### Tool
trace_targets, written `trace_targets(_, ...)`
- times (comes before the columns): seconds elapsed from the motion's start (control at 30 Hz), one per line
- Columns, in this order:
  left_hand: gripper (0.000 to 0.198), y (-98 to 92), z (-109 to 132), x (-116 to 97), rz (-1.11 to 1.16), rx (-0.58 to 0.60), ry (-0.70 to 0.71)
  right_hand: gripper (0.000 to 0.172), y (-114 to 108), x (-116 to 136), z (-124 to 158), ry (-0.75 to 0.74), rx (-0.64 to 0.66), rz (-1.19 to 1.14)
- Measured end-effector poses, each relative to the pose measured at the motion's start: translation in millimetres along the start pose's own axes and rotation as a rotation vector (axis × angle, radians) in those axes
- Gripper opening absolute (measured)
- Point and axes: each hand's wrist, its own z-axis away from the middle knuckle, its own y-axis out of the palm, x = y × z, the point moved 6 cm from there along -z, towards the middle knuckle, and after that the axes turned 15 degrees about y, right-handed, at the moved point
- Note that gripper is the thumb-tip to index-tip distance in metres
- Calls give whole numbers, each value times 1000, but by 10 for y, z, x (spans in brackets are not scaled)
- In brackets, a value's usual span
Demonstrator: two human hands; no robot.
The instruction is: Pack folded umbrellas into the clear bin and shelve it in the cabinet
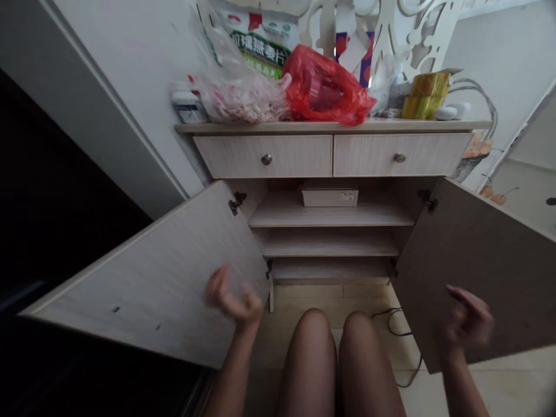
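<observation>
A pale wood-grain shoe cabinet [330, 150] stands in front of me with both lower doors swung wide. My left hand [232, 295] is blurred in mid-air, fingers apart and empty, just in front of the edge of the left door [143, 278]. My right hand [467, 321] is also blurred and appears empty, overlapping the lower part of the right door [460, 260] in view. Neither hand clearly touches a door. Inside, a white box [330, 197] lies on the top shelf [330, 214]. The lower shelves look bare.
A red plastic bag [324, 87], a clear bag [238, 81], a yellow packet [423, 95] and other items crowd the cabinet top. Two closed drawers with round knobs sit below it. My bare knees [334, 341] are directly below the cabinet. A black cable [393, 324] trails across the tiled floor.
</observation>
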Motion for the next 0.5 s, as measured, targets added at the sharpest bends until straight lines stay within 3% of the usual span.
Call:
trace_targets(0.03, 49, 405, -71, -105, 78, 129, 26, 47, 278, 87, -57, 35, -20, -103)
trace_targets(0.13, 52, 1708, -233, -285, 202, 570, 2, 48, 1439, 268, -392, 159, 289, -309)
trace_targets(0.2, 55, 2482, -343, -399, 246, 770, 66, 57, 2216, 301, -657, 220, 479, -341)
trace_targets(0.27, 57, 3128, -430, -498, 267, 937, 154, 65, 2892, 231, -899, 318, 596, -323)
trace_targets(0.37, 62, 3788, -457, -543, 245, 1140, 212, 71, 3641, 67, -1134, 462, 700, -273)
trace_targets(0.43, 65, 4007, -417, -501, 209, 1208, 191, 70, 3954, 2, -1195, 477, 746, -219)
trace_targets(0.5, 66, 4075, -363, -448, 193, 1203, 176, 68, 4137, -11, -1193, 435, 776, -195)
